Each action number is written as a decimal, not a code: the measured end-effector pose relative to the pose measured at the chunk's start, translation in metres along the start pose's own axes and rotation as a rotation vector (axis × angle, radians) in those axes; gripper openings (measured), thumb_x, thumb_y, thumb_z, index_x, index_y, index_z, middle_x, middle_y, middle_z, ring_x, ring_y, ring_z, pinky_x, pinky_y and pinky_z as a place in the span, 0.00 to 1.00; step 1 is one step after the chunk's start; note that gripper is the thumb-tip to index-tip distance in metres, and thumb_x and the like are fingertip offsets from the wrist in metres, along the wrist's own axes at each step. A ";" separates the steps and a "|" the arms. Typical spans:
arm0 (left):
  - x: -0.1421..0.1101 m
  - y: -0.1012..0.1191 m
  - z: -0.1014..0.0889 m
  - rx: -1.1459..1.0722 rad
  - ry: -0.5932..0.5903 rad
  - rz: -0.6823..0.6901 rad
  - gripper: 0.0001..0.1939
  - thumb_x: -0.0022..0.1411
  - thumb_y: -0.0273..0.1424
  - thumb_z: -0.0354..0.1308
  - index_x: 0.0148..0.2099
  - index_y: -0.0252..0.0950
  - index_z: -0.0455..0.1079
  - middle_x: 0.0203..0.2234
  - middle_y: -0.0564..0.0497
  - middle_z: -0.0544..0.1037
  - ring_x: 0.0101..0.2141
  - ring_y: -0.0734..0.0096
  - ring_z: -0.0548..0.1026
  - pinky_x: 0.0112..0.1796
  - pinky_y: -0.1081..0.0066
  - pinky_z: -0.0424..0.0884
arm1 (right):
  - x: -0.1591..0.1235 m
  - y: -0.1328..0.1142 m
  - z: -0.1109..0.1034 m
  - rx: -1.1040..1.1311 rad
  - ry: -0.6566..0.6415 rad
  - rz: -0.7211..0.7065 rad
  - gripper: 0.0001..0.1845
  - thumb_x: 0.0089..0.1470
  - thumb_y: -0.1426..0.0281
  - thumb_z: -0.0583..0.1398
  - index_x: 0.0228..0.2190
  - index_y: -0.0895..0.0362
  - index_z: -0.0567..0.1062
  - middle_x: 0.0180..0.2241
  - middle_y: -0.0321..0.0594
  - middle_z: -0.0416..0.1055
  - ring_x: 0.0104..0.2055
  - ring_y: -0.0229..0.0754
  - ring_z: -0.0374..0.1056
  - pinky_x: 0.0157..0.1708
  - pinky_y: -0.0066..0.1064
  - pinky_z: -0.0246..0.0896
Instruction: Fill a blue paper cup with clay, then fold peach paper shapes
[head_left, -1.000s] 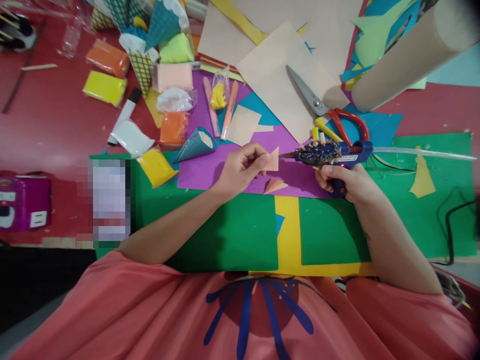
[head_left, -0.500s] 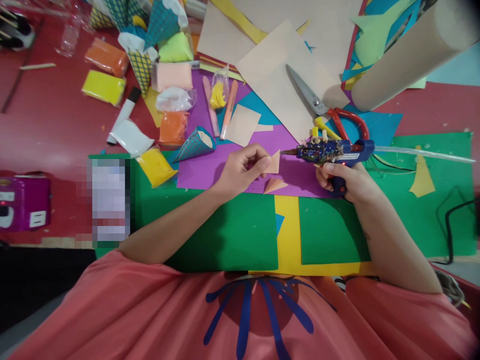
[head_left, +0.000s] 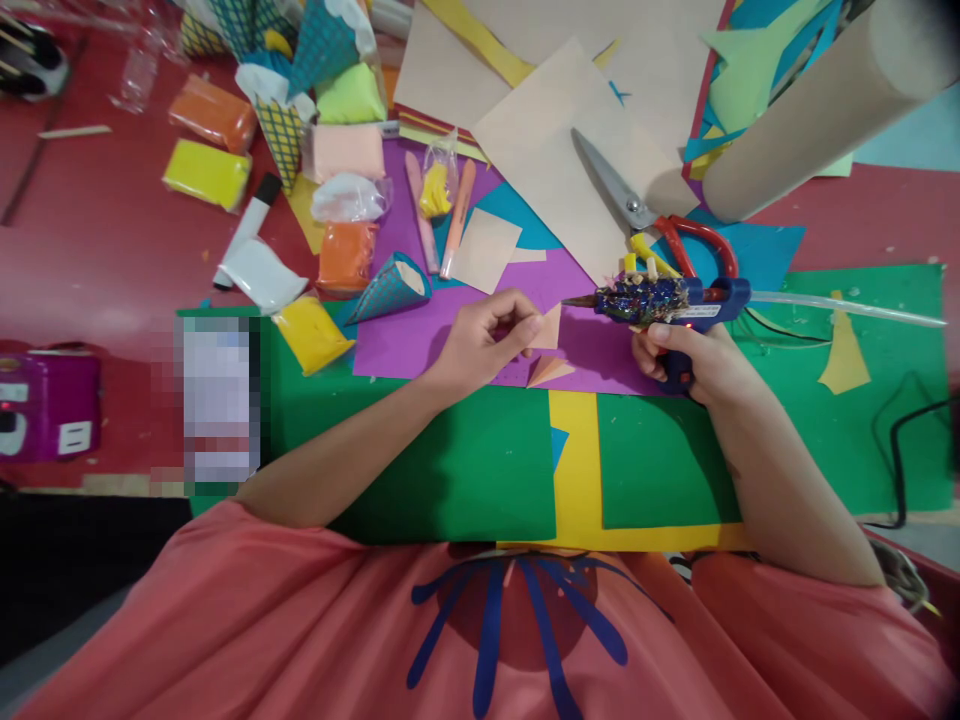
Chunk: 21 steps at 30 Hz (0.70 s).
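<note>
Head view: left hand (head_left: 480, 345) pinches a small peach paper triangle (head_left: 548, 327) between its fingertips over the purple sheet (head_left: 420, 335). Right hand (head_left: 694, 362) has fingers wrapped around blue glue gun (head_left: 667, 300), nozzle just beside the triangle. Scissors (head_left: 645, 215) near.

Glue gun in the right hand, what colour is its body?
Blue, its barrel crusted with dried glue and bits; the glue gun shows in the head view, held by the right hand.

There is one glue gun (head_left: 667, 300), one pair of scissors (head_left: 652, 222) and one cardboard tube (head_left: 814, 110) at the upper right. Two small peach triangles (head_left: 550, 326) lie at centre.
</note>
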<state>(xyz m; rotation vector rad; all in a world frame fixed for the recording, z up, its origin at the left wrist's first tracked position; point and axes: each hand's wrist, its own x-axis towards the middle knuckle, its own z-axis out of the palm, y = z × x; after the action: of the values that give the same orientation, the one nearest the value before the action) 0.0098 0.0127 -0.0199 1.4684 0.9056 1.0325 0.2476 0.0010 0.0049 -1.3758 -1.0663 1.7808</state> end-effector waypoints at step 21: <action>0.002 0.001 0.000 0.009 0.016 0.008 0.23 0.60 0.50 0.58 0.26 0.36 0.62 0.15 0.59 0.65 0.16 0.84 0.67 0.17 0.84 0.63 | 0.000 -0.001 0.001 -0.051 -0.013 0.007 0.22 0.40 0.56 0.68 0.15 0.56 0.65 0.14 0.33 0.64 0.15 0.31 0.57 0.13 0.26 0.49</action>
<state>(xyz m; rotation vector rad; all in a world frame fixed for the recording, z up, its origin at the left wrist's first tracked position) 0.0102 0.0140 -0.0186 1.4739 0.9180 1.0487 0.2472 0.0008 0.0058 -1.4018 -1.1217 1.7810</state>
